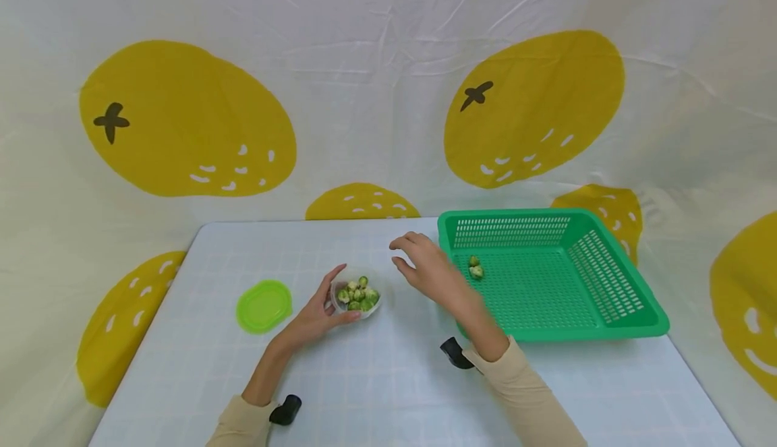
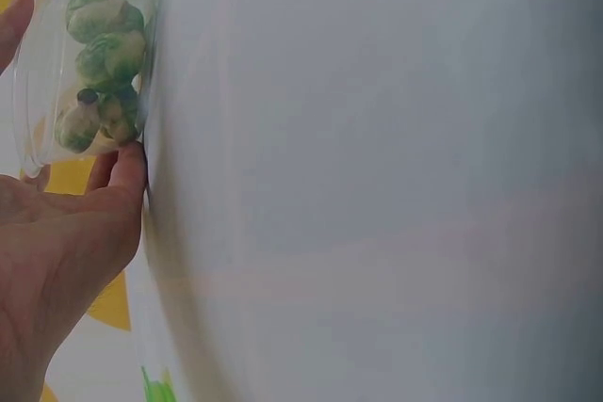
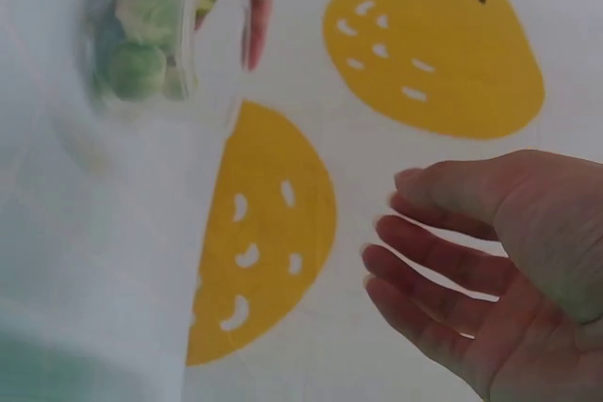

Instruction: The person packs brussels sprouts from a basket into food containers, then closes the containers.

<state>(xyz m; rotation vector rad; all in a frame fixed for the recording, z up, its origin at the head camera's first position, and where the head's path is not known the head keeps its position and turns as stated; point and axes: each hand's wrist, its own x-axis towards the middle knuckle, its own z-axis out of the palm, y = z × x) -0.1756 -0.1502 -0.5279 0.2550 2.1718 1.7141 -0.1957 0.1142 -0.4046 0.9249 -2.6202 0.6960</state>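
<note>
My left hand [image 1: 312, 320] holds a small clear plastic tub [image 2: 42, 82] around its side, thumb on the near side and fingers on the far side. Several green Brussels sprouts [image 1: 359, 294] lie inside it, also visible through its wall in the left wrist view. To the tub's right, my right hand [image 1: 429, 270] is raised over the table beside the green basket. Its fingers are loosely bent with nothing between them, as the right wrist view [image 3: 509, 251] also shows. Two Brussels sprouts [image 1: 476, 271] rest in the basket's left part.
The large green slotted basket [image 1: 583, 333] takes up the table's right side. A round bright-green lid [image 1: 264, 307] lies flat left of the tub. Behind the pale table [image 1: 376, 393] hangs a white cloth [image 1: 370, 116] printed with yellow fruit.
</note>
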